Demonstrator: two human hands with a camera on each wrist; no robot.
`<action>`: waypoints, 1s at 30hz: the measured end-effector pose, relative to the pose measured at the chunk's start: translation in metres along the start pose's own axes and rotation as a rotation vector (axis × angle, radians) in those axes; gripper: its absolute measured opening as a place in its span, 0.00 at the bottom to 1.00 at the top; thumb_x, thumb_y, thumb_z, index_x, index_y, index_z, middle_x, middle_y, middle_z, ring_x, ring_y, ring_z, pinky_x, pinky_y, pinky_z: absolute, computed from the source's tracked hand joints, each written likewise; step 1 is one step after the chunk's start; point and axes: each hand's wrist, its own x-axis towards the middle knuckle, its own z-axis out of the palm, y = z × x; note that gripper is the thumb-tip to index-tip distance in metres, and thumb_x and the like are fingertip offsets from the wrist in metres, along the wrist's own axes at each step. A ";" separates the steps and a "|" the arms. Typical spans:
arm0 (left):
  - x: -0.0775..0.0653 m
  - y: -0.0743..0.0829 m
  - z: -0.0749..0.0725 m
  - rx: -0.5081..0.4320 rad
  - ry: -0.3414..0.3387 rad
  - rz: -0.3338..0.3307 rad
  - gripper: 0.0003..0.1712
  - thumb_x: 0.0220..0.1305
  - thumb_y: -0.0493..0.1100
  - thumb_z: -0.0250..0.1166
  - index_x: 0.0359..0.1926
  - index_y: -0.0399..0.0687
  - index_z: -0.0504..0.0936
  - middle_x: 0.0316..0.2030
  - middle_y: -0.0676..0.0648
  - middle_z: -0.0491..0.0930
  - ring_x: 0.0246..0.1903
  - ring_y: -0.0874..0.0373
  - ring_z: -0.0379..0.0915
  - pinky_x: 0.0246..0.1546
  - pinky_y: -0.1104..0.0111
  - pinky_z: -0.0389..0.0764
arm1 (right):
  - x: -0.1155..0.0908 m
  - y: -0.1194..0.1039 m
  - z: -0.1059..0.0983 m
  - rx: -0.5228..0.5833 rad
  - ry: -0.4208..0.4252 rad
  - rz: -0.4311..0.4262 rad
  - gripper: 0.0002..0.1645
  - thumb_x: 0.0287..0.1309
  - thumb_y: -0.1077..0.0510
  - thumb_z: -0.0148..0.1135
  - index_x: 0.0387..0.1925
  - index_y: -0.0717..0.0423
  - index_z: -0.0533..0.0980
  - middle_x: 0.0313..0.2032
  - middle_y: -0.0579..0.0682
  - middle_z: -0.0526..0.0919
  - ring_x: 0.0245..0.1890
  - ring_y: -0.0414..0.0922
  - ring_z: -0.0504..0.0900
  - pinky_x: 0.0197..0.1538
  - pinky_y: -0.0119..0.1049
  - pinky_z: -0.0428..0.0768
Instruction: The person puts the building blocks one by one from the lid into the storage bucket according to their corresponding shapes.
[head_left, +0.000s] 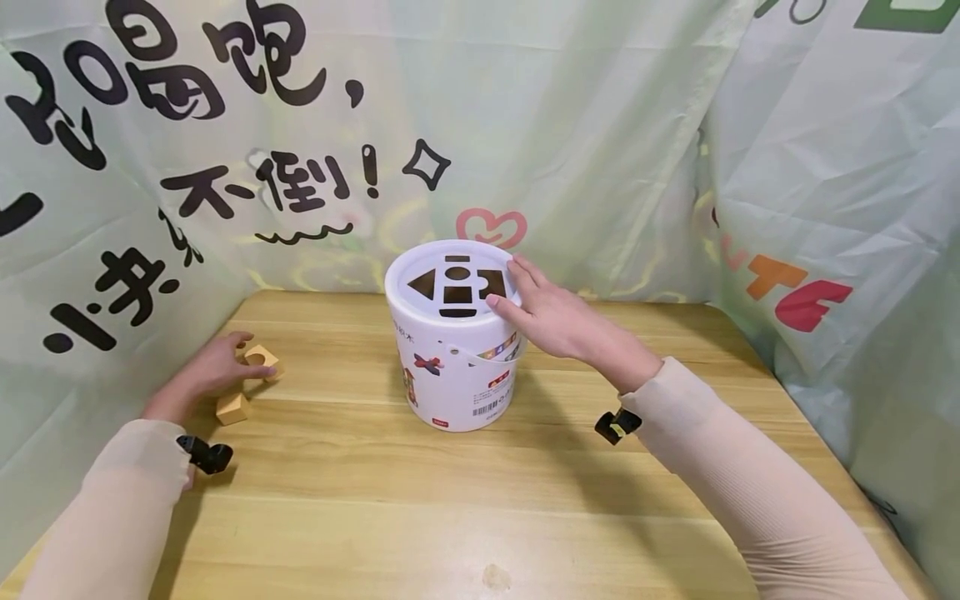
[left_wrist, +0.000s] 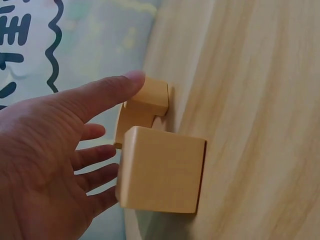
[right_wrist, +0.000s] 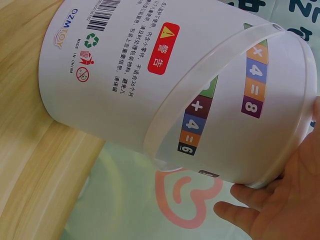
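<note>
A white toy bucket stands upright in the middle of the table, its lid cut with shaped holes. My right hand rests at the right side of the lid's rim, thumb over the top and fingers stretched along the far edge. At the left, my left hand reaches over a wooden block with a round notch; the thumb lies at that block and the other fingers are spread loosely. Closer to me sits a plain wooden block, just beside the left hand.
A white carrying handle hangs down the bucket's side. The wooden table ends at a printed cloth behind and at both sides. Each wrist wears a small black camera.
</note>
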 end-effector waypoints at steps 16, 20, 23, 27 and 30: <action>-0.003 0.007 0.000 0.001 0.010 0.023 0.49 0.64 0.55 0.66 0.62 0.13 0.58 0.50 0.19 0.71 0.47 0.33 0.72 0.46 0.47 0.75 | -0.002 -0.002 -0.001 0.002 0.008 -0.004 0.56 0.64 0.22 0.28 0.78 0.54 0.40 0.77 0.51 0.38 0.73 0.57 0.53 0.69 0.56 0.58; -0.002 0.011 -0.002 -0.033 0.006 0.026 0.49 0.65 0.54 0.65 0.63 0.12 0.55 0.53 0.17 0.67 0.50 0.29 0.69 0.50 0.42 0.72 | -0.002 -0.002 0.000 0.009 0.011 -0.010 0.56 0.64 0.22 0.28 0.77 0.55 0.40 0.77 0.52 0.38 0.72 0.57 0.54 0.69 0.56 0.58; -0.001 0.015 -0.004 -0.057 0.000 0.027 0.50 0.66 0.54 0.65 0.64 0.13 0.54 0.55 0.17 0.65 0.52 0.27 0.67 0.52 0.40 0.70 | -0.002 -0.001 0.000 0.009 0.014 -0.012 0.56 0.64 0.22 0.28 0.77 0.55 0.41 0.77 0.52 0.39 0.72 0.58 0.55 0.69 0.56 0.59; 0.002 0.020 -0.006 -0.060 0.003 0.041 0.51 0.65 0.56 0.65 0.65 0.14 0.53 0.57 0.17 0.64 0.54 0.26 0.66 0.54 0.40 0.69 | -0.002 -0.001 0.000 0.004 0.015 -0.011 0.56 0.63 0.21 0.29 0.77 0.55 0.41 0.77 0.52 0.39 0.72 0.58 0.56 0.69 0.56 0.59; 0.004 0.027 -0.009 -0.062 0.021 0.068 0.51 0.65 0.56 0.65 0.65 0.15 0.54 0.57 0.18 0.64 0.54 0.27 0.66 0.54 0.40 0.70 | -0.001 -0.001 0.000 0.003 0.013 -0.008 0.56 0.63 0.21 0.29 0.77 0.55 0.41 0.77 0.51 0.38 0.72 0.58 0.56 0.69 0.56 0.59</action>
